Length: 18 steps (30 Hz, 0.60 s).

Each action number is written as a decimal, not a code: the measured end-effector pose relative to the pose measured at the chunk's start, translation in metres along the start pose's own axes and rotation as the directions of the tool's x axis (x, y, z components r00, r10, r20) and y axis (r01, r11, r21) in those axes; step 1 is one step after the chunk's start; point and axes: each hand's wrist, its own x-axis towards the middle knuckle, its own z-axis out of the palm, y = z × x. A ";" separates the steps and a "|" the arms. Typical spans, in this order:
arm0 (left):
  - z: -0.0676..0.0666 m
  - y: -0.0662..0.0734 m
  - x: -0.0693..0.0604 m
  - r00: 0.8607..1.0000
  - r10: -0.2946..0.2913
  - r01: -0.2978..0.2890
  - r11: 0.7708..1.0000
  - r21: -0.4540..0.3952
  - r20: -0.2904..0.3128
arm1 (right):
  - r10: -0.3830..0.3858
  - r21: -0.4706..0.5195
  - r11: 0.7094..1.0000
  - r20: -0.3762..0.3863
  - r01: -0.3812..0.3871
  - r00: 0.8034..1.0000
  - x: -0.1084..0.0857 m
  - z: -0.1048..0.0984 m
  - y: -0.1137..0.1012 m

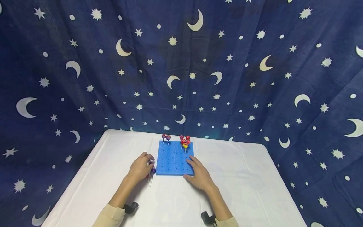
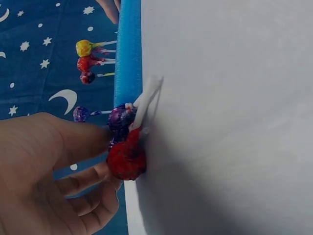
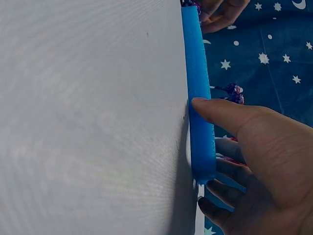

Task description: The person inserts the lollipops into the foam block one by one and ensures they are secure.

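Note:
A blue pegboard-like foam block [image 1: 173, 159] with rows of small holes lies on the white table. My left hand [image 1: 141, 168] is at its left edge, over a small bunch of lollipops. Its thumb and finger pinch a purple lollipop [image 2: 121, 118], partly hidden by the hand; a red lollipop [image 2: 127, 161] sits against it, sticks pointing toward me. My right hand [image 1: 202, 177] rests on the block's front right corner, thumb against the front side, fingers spread along the right edge. Two purple lollipops [image 1: 164, 136] stand at the back left; several red ones and a yellow lollipop [image 1: 185, 145] stand at the back right.
White cloth covers the table [image 1: 235, 189]. A dark blue curtain [image 1: 181, 63] with moons and stars hangs behind and at both sides. Black wrist devices [image 1: 131, 208] sit on both forearms.

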 end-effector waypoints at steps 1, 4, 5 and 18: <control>0.001 0.000 -0.001 1.000 -0.004 0.004 1.000 -0.007 0.002 | -0.001 0.002 1.000 -0.001 0.001 1.000 0.000 0.000 0.000; 0.004 -0.002 -0.004 1.000 -0.014 0.014 0.999 -0.033 0.005 | -0.007 0.008 1.000 0.000 0.007 1.000 0.000 -0.001 0.000; 0.005 -0.003 -0.005 1.000 -0.018 0.018 0.999 -0.042 0.003 | -0.008 0.009 1.000 0.003 0.008 1.000 0.000 0.000 0.000; 0.008 -0.004 -0.008 1.000 -0.022 0.021 0.995 -0.095 -0.008 | 0.014 0.008 1.000 0.001 -0.014 1.000 0.000 0.001 0.000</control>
